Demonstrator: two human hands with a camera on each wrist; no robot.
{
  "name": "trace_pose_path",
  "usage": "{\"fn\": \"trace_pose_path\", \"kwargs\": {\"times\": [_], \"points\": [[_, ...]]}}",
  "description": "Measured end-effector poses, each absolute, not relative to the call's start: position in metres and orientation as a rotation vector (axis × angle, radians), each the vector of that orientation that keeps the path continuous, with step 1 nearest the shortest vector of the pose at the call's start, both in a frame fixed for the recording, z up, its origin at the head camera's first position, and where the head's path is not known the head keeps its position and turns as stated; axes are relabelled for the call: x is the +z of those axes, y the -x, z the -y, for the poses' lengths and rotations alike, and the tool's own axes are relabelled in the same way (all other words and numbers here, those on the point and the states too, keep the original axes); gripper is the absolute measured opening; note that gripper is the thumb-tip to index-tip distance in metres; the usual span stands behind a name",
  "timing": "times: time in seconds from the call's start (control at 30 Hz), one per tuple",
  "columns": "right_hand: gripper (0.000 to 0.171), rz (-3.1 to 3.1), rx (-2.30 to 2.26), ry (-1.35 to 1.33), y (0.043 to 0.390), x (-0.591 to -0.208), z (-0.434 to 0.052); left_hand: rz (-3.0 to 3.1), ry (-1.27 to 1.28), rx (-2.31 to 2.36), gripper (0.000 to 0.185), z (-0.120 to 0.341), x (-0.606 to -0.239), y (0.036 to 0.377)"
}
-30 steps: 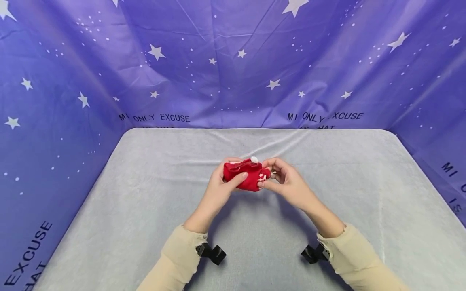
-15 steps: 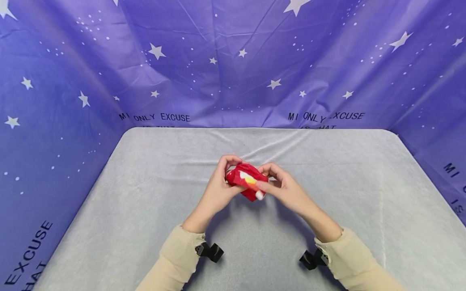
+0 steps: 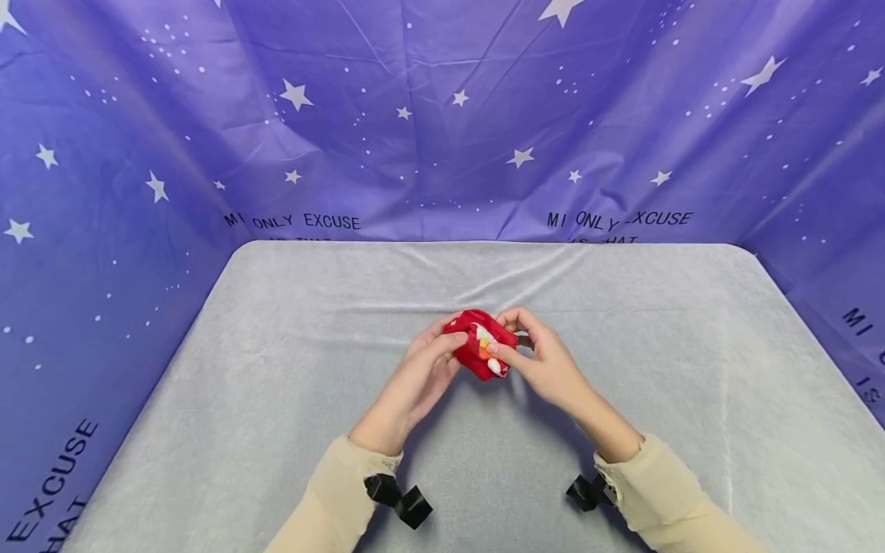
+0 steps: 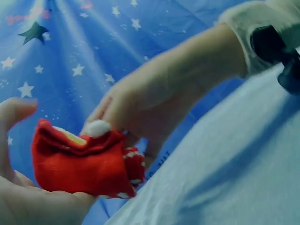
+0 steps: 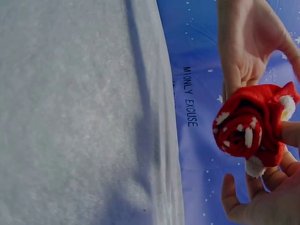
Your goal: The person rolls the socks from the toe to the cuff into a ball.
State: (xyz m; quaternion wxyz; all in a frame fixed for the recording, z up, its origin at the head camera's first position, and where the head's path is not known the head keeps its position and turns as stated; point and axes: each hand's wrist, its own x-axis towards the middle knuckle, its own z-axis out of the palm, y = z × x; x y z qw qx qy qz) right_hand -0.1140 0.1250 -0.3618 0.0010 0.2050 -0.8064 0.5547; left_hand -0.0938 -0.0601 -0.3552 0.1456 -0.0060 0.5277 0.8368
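Observation:
A small rolled bundle of red cloth (image 3: 470, 357) is held above the table between both hands. It has white fluffy pom-poms and a white, yellow and orange patch; its spiral end with white marks faces the right wrist view. My left hand (image 3: 422, 365) holds its left side, fingers underneath. The left thumb lies over the cloth in the head view, but in the left wrist view (image 4: 42, 201) it stands a little off it. My right hand (image 3: 542, 357) pinches the right side, thumb on the patch and curled fingers behind, partly hidden.
A grey cloth-covered table (image 3: 311, 307) lies below the hands. Purple curtains with stars and lettering (image 3: 442, 138) stand behind and at both sides. A black wrist camera (image 3: 401, 499) is on the left sleeve and another black camera (image 3: 588, 491) on the right.
The red bundle has been turned, bringing its white, yellow and orange patch to the top. My left hand has shifted its hold, its thumb now higher on the bundle's left side.

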Motion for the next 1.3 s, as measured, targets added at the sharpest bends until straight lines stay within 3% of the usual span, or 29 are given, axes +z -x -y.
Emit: {"fn": "trace_pose_path", "kwargs": {"times": [0.43, 0.7, 0.97, 1.13, 1.3], "points": [[0.009, 2.358, 1.631, -0.700, 0.104, -0.368, -0.119, -2.242, -0.117, 2.117, 0.041, 0.061, -0.363, 0.099], [0.008, 2.247, 1.124, -1.047, 0.093, -0.368, -0.109, -2.505, -0.092, 1.947, 0.040, 0.063, -0.366, 0.107], [0.019, 2.324, 0.867, -0.997, 0.097, -0.378, -0.113, -1.948, -0.020, 2.229, 0.046, 0.069, -0.368, 0.109], [0.020, 2.360, 1.114, -0.906, 0.104, -0.371, -0.121, -1.519, -0.132, 2.252, 0.063, 0.082, -0.368, 0.105], [0.017, 2.389, 1.534, -0.856, 0.110, -0.358, -0.126, -1.524, -0.169, 2.220, 0.061, 0.086, -0.369, 0.106]]}}
